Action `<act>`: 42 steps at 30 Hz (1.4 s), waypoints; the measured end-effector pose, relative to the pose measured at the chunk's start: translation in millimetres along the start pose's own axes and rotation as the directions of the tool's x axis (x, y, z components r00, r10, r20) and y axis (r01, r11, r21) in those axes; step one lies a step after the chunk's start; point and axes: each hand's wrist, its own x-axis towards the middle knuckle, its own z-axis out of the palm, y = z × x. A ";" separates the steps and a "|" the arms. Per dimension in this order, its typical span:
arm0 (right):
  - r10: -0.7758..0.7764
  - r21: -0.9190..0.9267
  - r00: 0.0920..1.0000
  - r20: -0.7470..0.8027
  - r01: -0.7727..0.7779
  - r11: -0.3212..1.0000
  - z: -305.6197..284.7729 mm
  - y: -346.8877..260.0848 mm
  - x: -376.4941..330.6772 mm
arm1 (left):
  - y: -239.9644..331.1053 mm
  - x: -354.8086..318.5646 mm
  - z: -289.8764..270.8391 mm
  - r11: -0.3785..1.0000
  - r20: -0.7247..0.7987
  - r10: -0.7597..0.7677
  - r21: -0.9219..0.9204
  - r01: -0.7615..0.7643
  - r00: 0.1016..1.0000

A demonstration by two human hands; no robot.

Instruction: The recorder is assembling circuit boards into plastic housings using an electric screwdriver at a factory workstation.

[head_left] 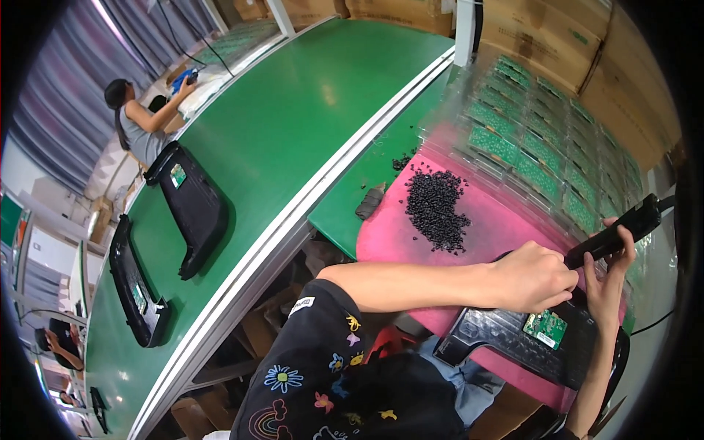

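My right hand grips a black powered screwdriver by its body, its cord running off to the right. Beside its front end is my left hand, fingers curled and pressed together; whatever they pinch is hidden. Below both hands lies a black plastic housing, partly covered by my left hand and forearm. A small green circuit board with a white label sits in it. Loose black screws form a pile on the pink mat, left of and beyond my hands.
Stacked clear trays of green boards stand beyond the mat. A dark crumpled piece lies left of the screws. Two black housings rest on the green conveyor. Another person works across it. Cardboard boxes stand behind.
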 end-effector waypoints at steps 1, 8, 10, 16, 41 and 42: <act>0.004 -0.020 1.000 -0.021 -0.005 1.000 1.7 -4.2 0.5 | -1.8 0.3 1.1 1.000 0.008 0.001 -0.009 -0.001 1.000; 0.050 0.112 0.980 -0.192 -0.029 0.993 5.4 -17.6 -4.7 | -2.0 -1.9 -0.3 1.000 0.013 0.011 -0.001 -0.011 1.000; 0.075 0.075 0.973 -0.217 -0.060 0.995 4.2 -14.9 -9.4 | -1.5 -0.3 0.2 0.999 0.019 0.023 -0.025 -0.022 1.000; 0.422 0.461 0.889 -0.177 -0.304 0.834 -12.3 -31.2 15.2 | -5.2 5.2 -11.9 0.999 0.041 -0.009 0.035 0.007 0.999; 0.477 0.897 0.780 -0.405 0.239 0.371 -19.7 -111.5 2.5 | -2.5 16.7 -15.1 0.989 0.087 0.132 -0.081 -0.125 0.987; 0.482 0.897 0.775 -0.408 0.241 0.371 -18.5 -111.1 1.3 | 0.0 18.0 -16.0 0.989 0.080 0.143 -0.038 -0.141 0.986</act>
